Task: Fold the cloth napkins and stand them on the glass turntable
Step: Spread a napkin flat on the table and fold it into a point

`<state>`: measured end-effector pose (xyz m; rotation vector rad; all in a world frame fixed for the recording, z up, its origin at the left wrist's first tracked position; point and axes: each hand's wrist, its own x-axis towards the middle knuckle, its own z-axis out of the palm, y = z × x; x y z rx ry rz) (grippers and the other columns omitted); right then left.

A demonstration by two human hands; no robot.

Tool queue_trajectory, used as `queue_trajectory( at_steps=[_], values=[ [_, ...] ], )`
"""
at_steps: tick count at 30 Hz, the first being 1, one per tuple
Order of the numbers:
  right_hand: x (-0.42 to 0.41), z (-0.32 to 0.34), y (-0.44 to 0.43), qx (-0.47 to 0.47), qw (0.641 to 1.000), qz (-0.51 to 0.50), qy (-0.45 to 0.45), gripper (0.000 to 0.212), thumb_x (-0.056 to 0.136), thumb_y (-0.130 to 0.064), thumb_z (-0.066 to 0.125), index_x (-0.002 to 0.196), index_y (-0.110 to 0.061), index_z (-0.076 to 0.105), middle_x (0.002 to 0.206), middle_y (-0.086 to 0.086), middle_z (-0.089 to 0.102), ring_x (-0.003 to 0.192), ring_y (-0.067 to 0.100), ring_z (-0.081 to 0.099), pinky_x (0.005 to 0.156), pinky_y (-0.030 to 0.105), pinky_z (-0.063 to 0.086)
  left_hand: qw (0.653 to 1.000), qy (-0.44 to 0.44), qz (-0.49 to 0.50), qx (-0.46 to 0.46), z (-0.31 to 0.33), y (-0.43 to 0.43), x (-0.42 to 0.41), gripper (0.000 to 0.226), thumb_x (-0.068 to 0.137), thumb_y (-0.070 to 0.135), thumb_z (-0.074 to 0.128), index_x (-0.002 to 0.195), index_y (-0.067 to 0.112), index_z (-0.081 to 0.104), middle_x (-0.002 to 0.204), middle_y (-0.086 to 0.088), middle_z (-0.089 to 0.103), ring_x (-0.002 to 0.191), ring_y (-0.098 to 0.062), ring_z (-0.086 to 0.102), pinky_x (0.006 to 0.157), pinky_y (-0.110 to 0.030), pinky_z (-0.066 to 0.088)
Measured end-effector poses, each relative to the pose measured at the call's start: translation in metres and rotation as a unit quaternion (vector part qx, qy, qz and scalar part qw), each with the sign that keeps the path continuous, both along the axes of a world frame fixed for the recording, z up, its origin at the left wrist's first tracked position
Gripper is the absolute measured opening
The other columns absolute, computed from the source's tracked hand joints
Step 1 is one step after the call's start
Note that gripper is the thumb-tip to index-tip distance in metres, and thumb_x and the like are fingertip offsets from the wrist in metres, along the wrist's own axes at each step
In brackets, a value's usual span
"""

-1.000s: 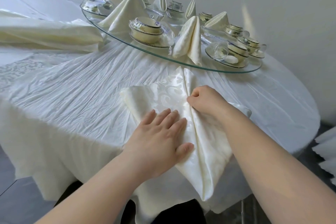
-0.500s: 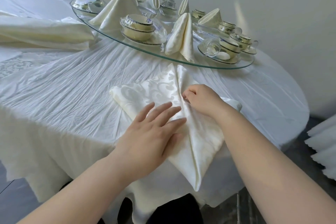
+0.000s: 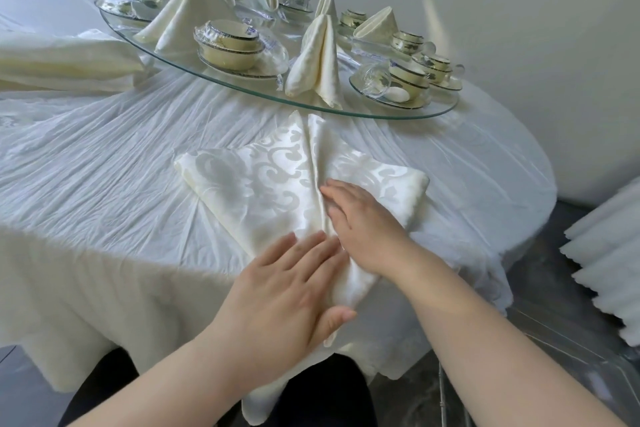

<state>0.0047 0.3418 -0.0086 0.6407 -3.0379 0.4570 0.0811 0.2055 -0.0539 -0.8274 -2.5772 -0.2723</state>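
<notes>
With left hand [image 3: 287, 291] and right hand [image 3: 363, 229] flat on napkin [image 3: 263, 184], fingers [image 3: 306, 253] straight, barely spread, smooth centre seam [image 3: 316, 170] from 6 toward 12 o'clock, edges meeting.

Left hand [image 3: 287, 291] is lying flat, palm down, fingers straight and close together. Right hand [image 3: 363, 229] is lying flat just beyond it, fingers extended. Both forearms are angling inward.
</notes>
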Motion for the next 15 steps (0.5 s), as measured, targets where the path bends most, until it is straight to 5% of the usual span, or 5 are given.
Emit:
queue_trajectory(
  at_steps=[6,15],
  values=[
    [-0.019,0.001,0.017,0.012,1.000,0.013,-0.009,0.042,0.100,-0.019,0.031,0.142,-0.016,0.030,0.151,0.000,0.023,0.139,0.011,0.016,0.107,0.014,0.005,0.999,0.039,-0.004,0.009,-0.005,0.001,-0.003,0.067,0.097,0.049,0.014,0.108,0.011,0.069,0.114,-0.003,0.066,0.110,-0.019,0.061,0.098,-0.032,0.032],
    [-0.073,0.012,0.050,0.071,0.988,-0.126,0.050,0.041,0.096,-0.028,0.044,0.133,-0.011,0.043,0.142,0.005,0.038,0.132,0.022,0.030,0.105,0.024,0.018,0.999,0.033,-0.005,0.011,-0.003,0.001,-0.003,0.068,0.097,0.052,0.014,0.107,0.013,0.069,0.114,0.000,0.066,0.110,-0.018,0.061,0.097,-0.031,0.033]
  ],
)
